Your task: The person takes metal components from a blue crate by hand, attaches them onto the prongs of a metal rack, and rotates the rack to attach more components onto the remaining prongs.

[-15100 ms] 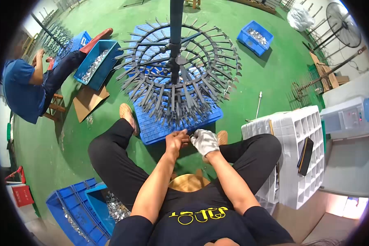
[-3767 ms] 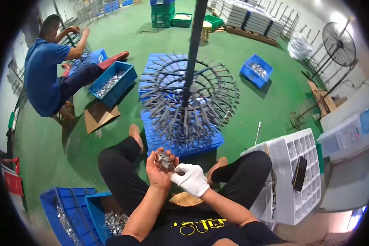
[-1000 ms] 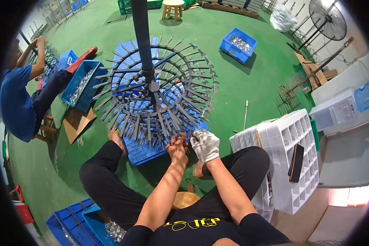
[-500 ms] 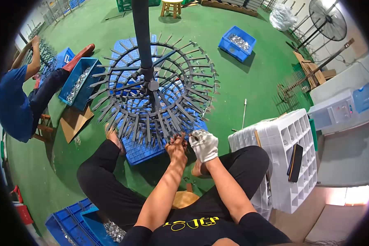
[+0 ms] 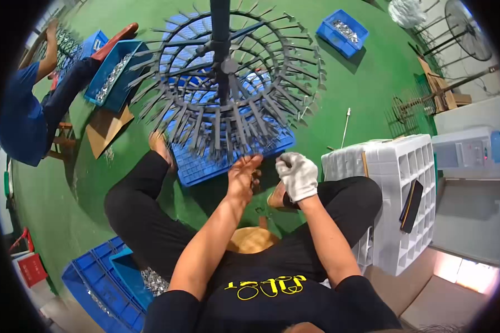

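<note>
A round dark metal rack (image 5: pixel 175 102) with tiers of outward-pointing prongs hangs or stands on a central pole (image 5: pixel 220 19) in front of me. Small pale pieces sit on some prong ends at its right side. My bare left hand (image 5: pixel 242 177) is just below the nearest prongs, fingers curled; what lies in them is too small to make out. To its right, apart from the rack, my right hand (image 5: pixel 298 176) wears a white glove. Its thumb and fingertips are pinched together, and anything between them is hidden.
Blue plastic crates (image 5: pixel 197 176) lie under the rack. Bins of small metal pieces stand at the left (image 5: pixel 112 83), far right (image 5: pixel 343 33) and lower left (image 5: pixel 153 282). A white compartmented stack (image 5: pixel 391 166) bearing a phone (image 5: pixel 411 206) is beside my right knee. A co-worker (image 5: pixel 25 119) sits at left.
My right hand has drawn away from my left hand and the prongs, widening the gap. The camera view has shifted, so the rack appears higher and further right.
</note>
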Action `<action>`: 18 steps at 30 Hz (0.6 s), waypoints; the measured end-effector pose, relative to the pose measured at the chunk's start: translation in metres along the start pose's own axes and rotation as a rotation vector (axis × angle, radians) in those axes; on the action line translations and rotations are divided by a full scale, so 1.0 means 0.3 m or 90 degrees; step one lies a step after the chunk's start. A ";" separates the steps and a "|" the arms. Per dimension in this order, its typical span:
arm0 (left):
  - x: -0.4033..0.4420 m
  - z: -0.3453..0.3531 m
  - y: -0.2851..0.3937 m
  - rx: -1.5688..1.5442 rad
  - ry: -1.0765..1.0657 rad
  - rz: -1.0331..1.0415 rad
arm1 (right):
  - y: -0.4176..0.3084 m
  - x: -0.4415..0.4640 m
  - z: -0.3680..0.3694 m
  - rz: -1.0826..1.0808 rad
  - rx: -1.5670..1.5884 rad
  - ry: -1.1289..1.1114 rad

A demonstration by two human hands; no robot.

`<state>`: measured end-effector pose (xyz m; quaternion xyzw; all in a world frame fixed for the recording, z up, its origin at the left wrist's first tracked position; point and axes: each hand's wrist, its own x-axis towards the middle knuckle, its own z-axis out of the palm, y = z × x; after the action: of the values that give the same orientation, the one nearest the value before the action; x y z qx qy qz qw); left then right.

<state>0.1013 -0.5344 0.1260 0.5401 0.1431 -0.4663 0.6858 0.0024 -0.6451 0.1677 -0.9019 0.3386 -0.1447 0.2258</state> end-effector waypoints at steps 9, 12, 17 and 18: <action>-0.214 -0.193 0.044 -0.151 -0.026 -0.164 | 0.232 -0.272 0.592 -0.130 -0.338 -0.852; -0.218 -0.252 0.108 -0.200 -0.075 -0.183 | 0.278 -0.322 0.715 -0.032 -0.322 -0.826; -0.193 -0.288 0.150 -0.122 -0.072 -0.148 | 0.335 -0.350 0.761 0.095 -0.278 -0.773; -0.179 -0.281 0.147 -0.132 -0.082 -0.146 | 0.351 -0.353 0.767 0.093 -0.279 -0.764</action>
<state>0.1340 -0.4354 0.1587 0.4159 0.2068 -0.5579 0.6877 -0.0368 -0.5727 -0.0939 -0.8256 0.2356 0.4736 0.1961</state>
